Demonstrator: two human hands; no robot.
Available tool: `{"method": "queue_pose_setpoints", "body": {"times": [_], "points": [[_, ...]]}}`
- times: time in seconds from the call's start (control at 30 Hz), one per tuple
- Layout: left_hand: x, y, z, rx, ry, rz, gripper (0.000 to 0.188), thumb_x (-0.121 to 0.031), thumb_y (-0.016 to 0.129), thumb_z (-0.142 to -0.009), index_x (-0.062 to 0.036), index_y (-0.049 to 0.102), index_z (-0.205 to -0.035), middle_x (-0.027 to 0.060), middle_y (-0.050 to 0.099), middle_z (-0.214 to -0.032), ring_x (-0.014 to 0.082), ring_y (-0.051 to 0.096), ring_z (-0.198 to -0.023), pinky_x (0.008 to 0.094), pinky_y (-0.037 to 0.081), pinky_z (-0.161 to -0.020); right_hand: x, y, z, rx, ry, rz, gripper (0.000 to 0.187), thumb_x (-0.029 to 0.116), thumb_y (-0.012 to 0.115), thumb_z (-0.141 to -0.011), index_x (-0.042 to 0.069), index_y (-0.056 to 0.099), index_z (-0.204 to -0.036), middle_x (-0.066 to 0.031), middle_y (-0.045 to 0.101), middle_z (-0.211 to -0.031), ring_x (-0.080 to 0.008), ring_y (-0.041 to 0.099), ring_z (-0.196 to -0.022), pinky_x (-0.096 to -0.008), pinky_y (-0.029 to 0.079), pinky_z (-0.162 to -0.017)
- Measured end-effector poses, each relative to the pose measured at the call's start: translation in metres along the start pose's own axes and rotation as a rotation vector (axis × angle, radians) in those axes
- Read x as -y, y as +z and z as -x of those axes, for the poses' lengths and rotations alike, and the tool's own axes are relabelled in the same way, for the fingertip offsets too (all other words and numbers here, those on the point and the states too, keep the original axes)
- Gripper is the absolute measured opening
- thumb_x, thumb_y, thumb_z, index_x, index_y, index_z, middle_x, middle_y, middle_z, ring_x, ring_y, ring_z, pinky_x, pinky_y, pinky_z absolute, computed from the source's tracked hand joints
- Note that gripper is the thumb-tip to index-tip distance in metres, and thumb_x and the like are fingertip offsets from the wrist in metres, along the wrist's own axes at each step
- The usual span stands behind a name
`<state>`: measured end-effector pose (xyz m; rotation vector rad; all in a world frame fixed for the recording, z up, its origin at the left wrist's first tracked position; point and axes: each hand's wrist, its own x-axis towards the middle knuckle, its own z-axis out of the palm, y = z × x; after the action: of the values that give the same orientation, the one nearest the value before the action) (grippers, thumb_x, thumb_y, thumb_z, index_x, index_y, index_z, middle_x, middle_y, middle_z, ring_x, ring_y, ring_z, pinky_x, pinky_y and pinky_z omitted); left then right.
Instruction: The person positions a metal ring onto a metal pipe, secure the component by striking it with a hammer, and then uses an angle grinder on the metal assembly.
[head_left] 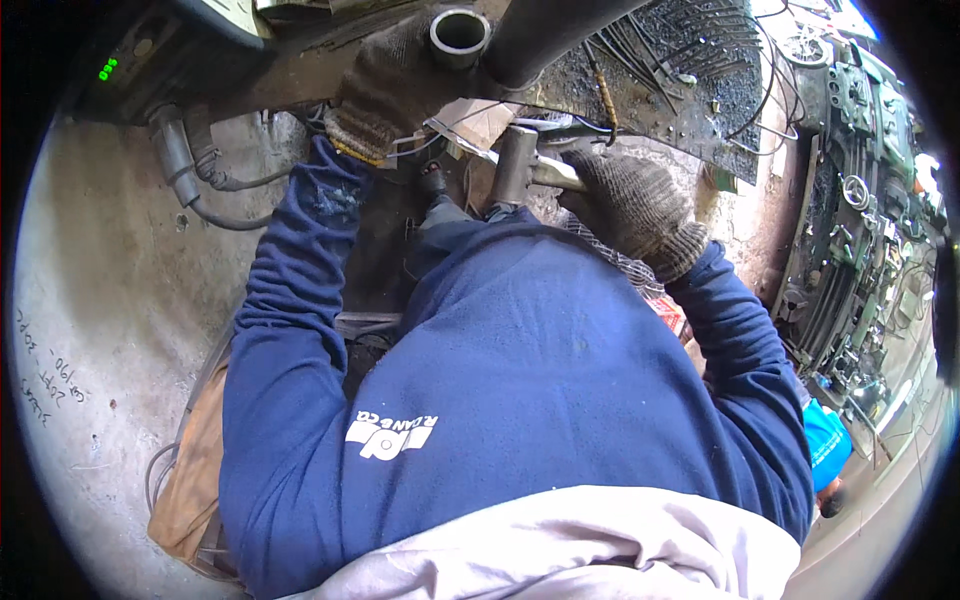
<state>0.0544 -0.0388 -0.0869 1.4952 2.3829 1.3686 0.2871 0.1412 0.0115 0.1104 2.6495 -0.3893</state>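
Observation:
My left hand [385, 85], in a dark knitted work glove with a yellow cuff edge, is at the bench edge. It closes around the side of a short metal tube [459, 60], whose round open end faces up; some fingertips are hidden. Right beside the tube, a thick dark pipe [550, 35] slants up out of view. My right hand [635, 200], in a grey knitted glove, grips a hammer by its light handle [558, 175]. The steel hammer head [515, 165] hangs below the bench edge, in front of my body and apart from the tube.
Thin metal rods [650, 60] and dark scraps litter the metal benchtop [640, 105]. At upper left stands a machine with a green display [110, 68]; a thick cable [178, 160] hangs by the wall [120, 260]. Machinery [850, 230] and a person in blue [825, 440] are far right.

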Motion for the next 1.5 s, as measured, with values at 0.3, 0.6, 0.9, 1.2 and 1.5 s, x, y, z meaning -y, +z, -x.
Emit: {"method": "queue_pose_setpoints", "body": {"times": [0.3, 0.6, 0.9, 1.2, 1.5], "points": [[0.008, 0.005, 0.002, 0.012, 0.005, 0.004, 0.065, -0.046, 0.091, -0.073, -0.008, 0.068, -0.12, 0.013, 0.074, -0.108, 0.0298, 0.073, -0.097, 0.0392, 0.059, -0.083, -0.01, -0.031, -0.02, 0.069, -0.004, -0.04, 0.04, 0.037, 0.069, -0.094, 0.009, 0.065, -0.123, -0.0191, 0.07, -0.09, -0.0348, 0.07, -0.085, -0.0468, 0.056, -0.073], [-0.003, -0.002, -0.001, 0.02, 0.002, 0.005, 0.06, -0.043, 0.091, -0.075, -0.0082, 0.069, -0.118, 0.0129, 0.074, -0.108, 0.0299, 0.073, -0.098, 0.0398, 0.059, -0.084, -0.014, -0.021, -0.014, -0.059, -0.101, -0.018, 0.033, 0.036, 0.067, -0.096, 0.005, 0.063, -0.107, -0.0178, 0.067, -0.084, -0.0357, 0.07, -0.08, -0.0475, 0.056, -0.071], [-0.002, -0.002, 0.0, 0.026, -0.048, 0.015, 0.061, -0.045, 0.091, -0.074, -0.0088, 0.069, -0.118, 0.013, 0.074, -0.107, 0.0302, 0.073, -0.098, 0.0409, 0.059, -0.084, -0.021, -0.028, -0.021, 0.063, -0.139, 0.114, 0.036, 0.04, 0.069, -0.094, 0.007, 0.065, -0.107, -0.017, 0.068, -0.082, -0.0361, 0.07, -0.08, -0.0483, 0.056, -0.072], [-0.003, -0.002, -0.002, 0.027, -0.066, 0.018, 0.063, -0.048, 0.091, -0.072, -0.009, 0.069, -0.117, 0.0131, 0.075, -0.106, 0.0304, 0.073, -0.098, 0.0414, 0.059, -0.084, -0.025, -0.027, -0.014, 0.011, -0.197, 0.003, 0.038, 0.041, 0.07, -0.093, 0.008, 0.065, -0.112, -0.0168, 0.067, -0.081, -0.0375, 0.07, -0.079, -0.048, 0.055, -0.07], [-0.006, -0.002, -0.001, 0.007, -0.055, 0.011, 0.065, -0.05, 0.091, -0.071, -0.009, 0.07, -0.116, 0.013, 0.075, -0.106, 0.0305, 0.073, -0.097, 0.0415, 0.059, -0.083, -0.023, -0.031, -0.014, 0.043, -0.155, 0.116, 0.038, 0.044, 0.065, -0.097, 0.007, 0.065, -0.105, -0.0155, 0.068, -0.08, -0.0346, 0.07, -0.078, -0.0476, 0.055, -0.071]]}}
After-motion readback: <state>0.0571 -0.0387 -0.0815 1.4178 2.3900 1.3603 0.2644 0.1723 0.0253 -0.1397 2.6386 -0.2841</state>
